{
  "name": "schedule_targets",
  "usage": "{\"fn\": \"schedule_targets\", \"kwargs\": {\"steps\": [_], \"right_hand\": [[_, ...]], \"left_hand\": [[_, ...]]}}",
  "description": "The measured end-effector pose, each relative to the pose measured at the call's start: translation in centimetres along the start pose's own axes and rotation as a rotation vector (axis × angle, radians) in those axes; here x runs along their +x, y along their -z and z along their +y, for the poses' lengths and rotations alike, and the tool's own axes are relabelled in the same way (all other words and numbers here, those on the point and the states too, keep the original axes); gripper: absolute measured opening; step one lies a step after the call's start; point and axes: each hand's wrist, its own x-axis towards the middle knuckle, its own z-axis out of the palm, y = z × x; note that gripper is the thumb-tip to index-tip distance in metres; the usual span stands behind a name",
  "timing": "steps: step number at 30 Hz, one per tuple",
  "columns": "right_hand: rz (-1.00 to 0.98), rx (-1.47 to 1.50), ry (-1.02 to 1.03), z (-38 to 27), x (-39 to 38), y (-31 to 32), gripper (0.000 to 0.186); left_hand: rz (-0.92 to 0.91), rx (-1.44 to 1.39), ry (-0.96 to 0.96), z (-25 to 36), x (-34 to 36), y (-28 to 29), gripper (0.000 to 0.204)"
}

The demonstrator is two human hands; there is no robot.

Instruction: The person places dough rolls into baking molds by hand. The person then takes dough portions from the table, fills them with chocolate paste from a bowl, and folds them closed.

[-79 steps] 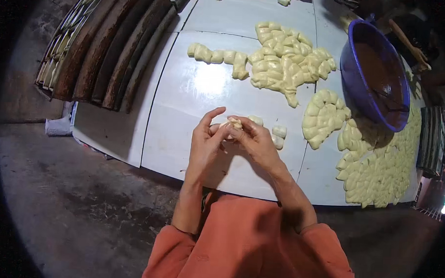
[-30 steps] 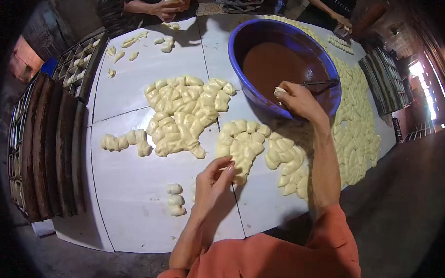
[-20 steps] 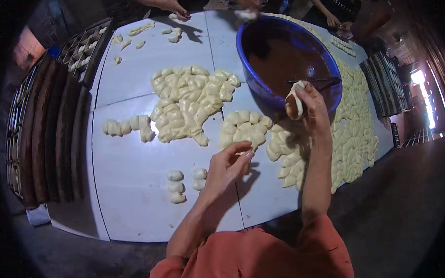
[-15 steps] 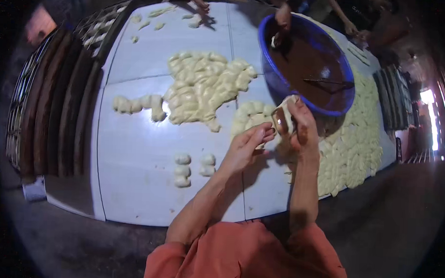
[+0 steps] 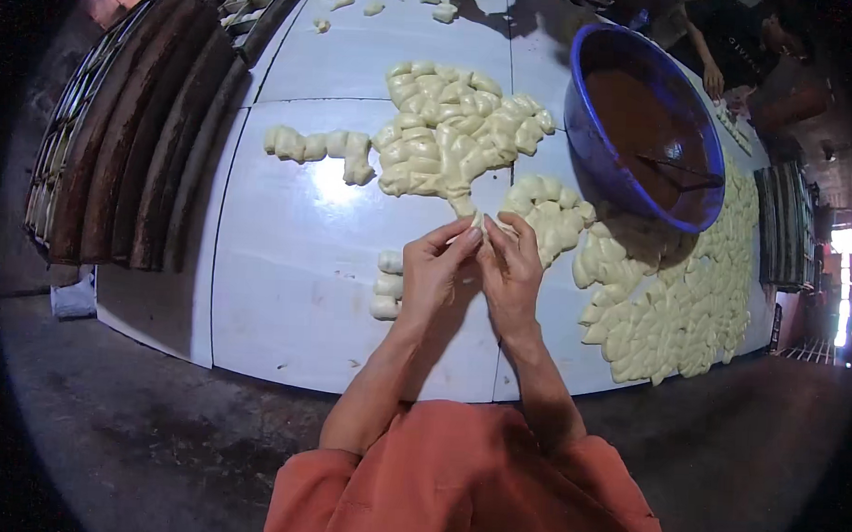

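Note:
My left hand [image 5: 433, 268] and my right hand [image 5: 512, 276] meet over the white table. Between their fingertips they pinch a small pale dough piece [image 5: 477, 221], mostly hidden by the fingers. Just beyond lies a large cluster of soft dough pieces [image 5: 444, 140]. A smaller dough group [image 5: 545, 219] rests to the right of my fingers. Beside my left wrist are several smooth, round-ended dough pieces [image 5: 386, 285], partly covered by my hand. A large blue basin [image 5: 582, 107] of brown paste [image 5: 628, 118] stands to the right, with a dark stick-like tool [image 5: 678, 172] in it.
Many flattened dough pieces [image 5: 678, 312] cover the table's right side. A short dough row [image 5: 318, 147] and scattered scraps [image 5: 372, 8] lie left and far. Dark stacked trays [image 5: 144, 134] line the left edge, others [image 5: 786, 227] the right. Another person's arm [image 5: 710, 65] reaches in at far right.
My hands have come together leftward, away from the basin, and the dough piece's brown filling no longer shows. Another person's hand has left the basin. The whole view has shifted.

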Motion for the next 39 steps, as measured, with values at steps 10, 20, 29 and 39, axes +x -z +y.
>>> {"fn": "schedule_targets", "kwargs": {"steps": [10, 20, 29, 39], "right_hand": [[-0.007, 0.653, -0.458, -0.6, 0.9, -0.9, 0.018], [-0.248, 0.824, -0.545, -1.1, 1.2, 1.5, 0.014], [-0.259, 0.488, -0.160, -0.6, -1.4, -0.3, 0.028], [0.157, 0.450, 0.189, -0.1, -1.3, -3.6, 0.023]], "left_hand": [[-0.128, 0.291, 0.130, 4.2, 1.0, 1.4, 0.033], [-0.172, 0.345, 0.098, 5.4, -0.6, 1.0, 0.032], [-0.186, 0.232, 0.206, 5.6, 0.0, 3.3, 0.030], [-0.270, 0.331, 0.108, 5.9, -2.0, 2.7, 0.022]]}}
